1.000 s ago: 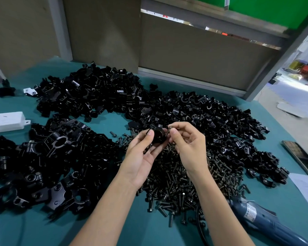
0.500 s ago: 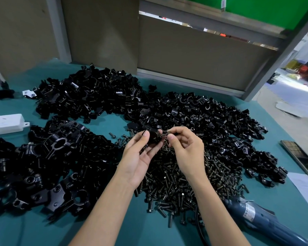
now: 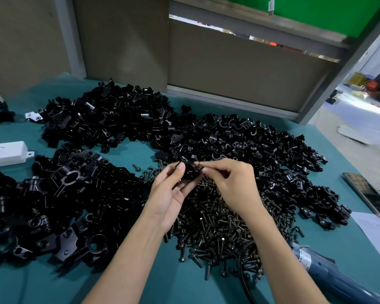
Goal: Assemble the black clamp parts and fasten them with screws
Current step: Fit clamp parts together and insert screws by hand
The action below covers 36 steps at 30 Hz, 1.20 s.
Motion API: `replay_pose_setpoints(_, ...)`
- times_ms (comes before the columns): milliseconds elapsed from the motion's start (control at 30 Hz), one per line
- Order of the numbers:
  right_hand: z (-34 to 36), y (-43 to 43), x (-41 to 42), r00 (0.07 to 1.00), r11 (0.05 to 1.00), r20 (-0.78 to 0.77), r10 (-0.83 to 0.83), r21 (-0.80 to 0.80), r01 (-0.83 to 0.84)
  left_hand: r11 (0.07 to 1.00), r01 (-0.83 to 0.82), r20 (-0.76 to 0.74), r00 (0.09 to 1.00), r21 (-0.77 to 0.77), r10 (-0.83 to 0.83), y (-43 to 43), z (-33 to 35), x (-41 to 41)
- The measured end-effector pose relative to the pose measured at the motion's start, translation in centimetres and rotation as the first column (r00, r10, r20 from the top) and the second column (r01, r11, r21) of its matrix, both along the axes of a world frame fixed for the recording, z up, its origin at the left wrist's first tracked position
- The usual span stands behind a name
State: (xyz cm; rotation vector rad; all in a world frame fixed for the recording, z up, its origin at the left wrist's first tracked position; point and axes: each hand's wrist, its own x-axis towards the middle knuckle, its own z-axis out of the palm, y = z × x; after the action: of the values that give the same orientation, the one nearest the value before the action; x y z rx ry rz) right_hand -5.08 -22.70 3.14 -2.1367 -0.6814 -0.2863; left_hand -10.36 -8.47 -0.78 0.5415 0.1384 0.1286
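Screw pinched by the right hand points leftward, mid-frame, into the clamp part that the left hand grips.

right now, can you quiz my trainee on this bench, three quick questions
1. True or false: the left hand holds a clamp.
2. What lies far right? A phone; B cup; C tape.
3. Fill in: the right hand pinches a ___ at the clamp.
Key: 1 true; 2 A; 3 screw.
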Motion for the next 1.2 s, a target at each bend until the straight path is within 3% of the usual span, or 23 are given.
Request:
replay_pose_setpoints(267,2.0,-0.2,0.2,0.998,1.000,0.057,0.023,-0.004,-0.022,0.996,0.009,0.009,1.000,0.091,-0.010,-0.5,-0.1,0.1)
replay_pose_setpoints(467,3.1,0.9,-0.7,0.984,0.940,0.106,0.141,-0.326,-0.100,0.992,0.003,0.033,0.999,0.125,-0.007,-0.7,-0.2,0.3)
replay_pose_setpoints(567,3.1,1.2,-1.0,0.974,0.918,0.148,0.170,-0.384,-0.102,0.987,-0.035,0.046,0.999,0.157,0.028,-0.9,-0.3,0.4)
replay_pose_setpoints(1000,1.6,1.2,-0.9,0.980,0.965,0.043,0.194,-0.190,-0.182,0.953,-0.026,0.082,0.997,0.300,0.002,-1.4,-0.2,-0.1)
replay_pose_setpoints(1100,2.0,0.1,-1.6,0.950,0.943,-0.122,0.286,-0.139,-0.302,0.975,-0.013,0.062,0.998,0.220,0.000,-1.5,0.1,-0.2)
replay_pose_setpoints(1200,2.8,-3.5,-2.1,0.982,0.940,-0.087,0.166,-0.287,-0.184,0.995,0.017,0.063,0.998,0.094,-0.023,-1.4,0.3,-0.3)
